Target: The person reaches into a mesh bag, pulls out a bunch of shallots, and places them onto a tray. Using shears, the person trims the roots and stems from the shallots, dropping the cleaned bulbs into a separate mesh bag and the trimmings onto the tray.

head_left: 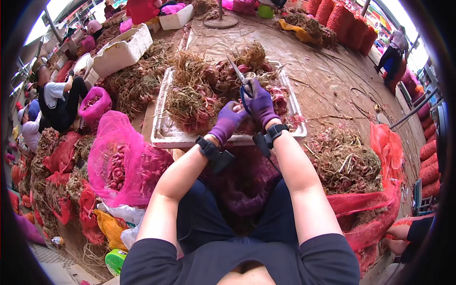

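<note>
Both my hands wear purple gloves and meet over the near side of a white foam tray (159, 121). My right hand (261, 102) is closed on scissors with blue handles; the blades of the scissors (235, 70) point away and up to the left. Just left of it, my left hand (230, 121) has its fingers curled together, with a small pinkish shallot (237, 108) seemingly between the fingertips. Bunches of shallots with dry stalks (192, 102) fill the tray's left and far parts. Loose red shallots (280, 99) lie at its right.
Left of my legs stands a pink mesh bag (118, 161) of shallots. On the right, dry-stalked shallots (349, 164) spill from a red mesh bag (387, 156). Beyond the tray are a white foam box (124, 53) and a metal post base (221, 22). A person (59, 97) sits far left.
</note>
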Demonstrator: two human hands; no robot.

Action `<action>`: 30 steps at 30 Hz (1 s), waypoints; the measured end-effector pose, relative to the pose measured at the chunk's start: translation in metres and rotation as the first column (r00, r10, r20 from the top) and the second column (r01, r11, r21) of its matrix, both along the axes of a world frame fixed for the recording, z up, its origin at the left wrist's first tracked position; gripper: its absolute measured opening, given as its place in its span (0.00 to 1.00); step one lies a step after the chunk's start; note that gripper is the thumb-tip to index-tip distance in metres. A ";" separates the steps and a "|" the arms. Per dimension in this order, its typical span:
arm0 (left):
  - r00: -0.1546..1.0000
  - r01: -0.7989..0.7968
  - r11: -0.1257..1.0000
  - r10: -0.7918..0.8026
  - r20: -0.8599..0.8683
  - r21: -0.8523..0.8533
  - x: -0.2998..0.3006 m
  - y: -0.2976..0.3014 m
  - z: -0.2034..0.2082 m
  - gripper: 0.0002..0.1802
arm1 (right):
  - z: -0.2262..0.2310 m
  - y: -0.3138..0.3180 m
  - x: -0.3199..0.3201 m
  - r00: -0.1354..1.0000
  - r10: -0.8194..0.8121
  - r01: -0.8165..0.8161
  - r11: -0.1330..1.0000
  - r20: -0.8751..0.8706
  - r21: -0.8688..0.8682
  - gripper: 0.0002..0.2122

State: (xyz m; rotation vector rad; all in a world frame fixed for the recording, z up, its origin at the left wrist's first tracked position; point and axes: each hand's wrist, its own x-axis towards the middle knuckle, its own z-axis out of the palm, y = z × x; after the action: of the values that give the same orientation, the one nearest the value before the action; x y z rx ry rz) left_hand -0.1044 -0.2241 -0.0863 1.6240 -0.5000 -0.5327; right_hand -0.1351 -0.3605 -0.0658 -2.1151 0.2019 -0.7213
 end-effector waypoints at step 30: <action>0.953 -0.019 0.954 0.107 0.283 -0.299 0.014 0.078 0.009 0.26 | 0.028 0.072 -0.130 0.853 0.480 -0.028 0.431 -0.203 0.902 0.13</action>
State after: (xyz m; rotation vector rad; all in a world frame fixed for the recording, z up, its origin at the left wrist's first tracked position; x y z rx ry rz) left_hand -0.0906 -0.1461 -0.0773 1.4315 -0.7124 -0.1525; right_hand -0.2648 -0.2886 -0.0375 -1.1711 0.3799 0.1292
